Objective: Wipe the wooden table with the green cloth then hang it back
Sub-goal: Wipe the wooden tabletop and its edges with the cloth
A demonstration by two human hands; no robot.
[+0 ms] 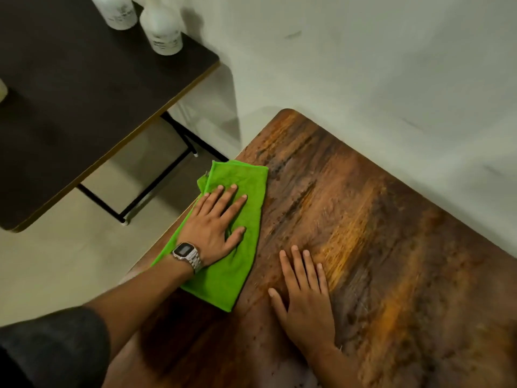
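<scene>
1. The person's left hand (215, 219), a metal digital wristwatch (187, 254) on its wrist, lies flat with fingers spread on the folded bright-green microfibre cloth (237, 247), pressing it down rather than gripping it, a hold that suits pushing the fabric across the surface.
2. The right hand (305, 298) rests open, palm down, on bare wood just beside the cloth, holding nothing; it looks placed there to brace the body while the other hand works.
3. The cloth sits at the left edge of the rustic brown wooden worktop (377, 233), its left margin overhanging that edge slightly, which suggests the border strip is being wiped.
4. Folded into a long rectangle, the cloth runs its long axis from the person's near side away toward the rounded far corner, roughly along the worktop's left edge and in line with the left fingers.
5. Beyond, a dark side table on black metal legs (84, 107) carries two white bottles (162, 29), well apart from the work. No hanging place for the cloth is visible.
</scene>
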